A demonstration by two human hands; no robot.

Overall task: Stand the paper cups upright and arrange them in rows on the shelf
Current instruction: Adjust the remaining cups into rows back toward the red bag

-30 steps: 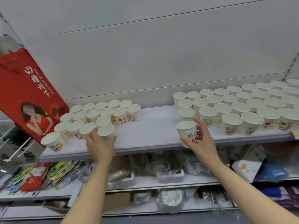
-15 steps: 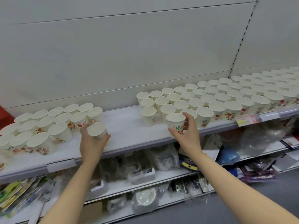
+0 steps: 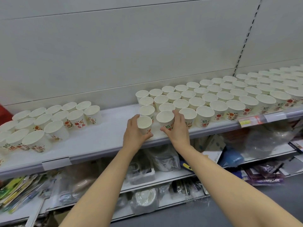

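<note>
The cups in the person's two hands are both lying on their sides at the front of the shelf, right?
Not quite. The head view shows the left hand and right hand each holding a cup upright, the left cup and right cup with open mouths up, at the front of the shelf.

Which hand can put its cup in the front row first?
The left hand. Its cup sits at the open end of the big block's front row; the right hand only steadies a cup already placed.
</note>
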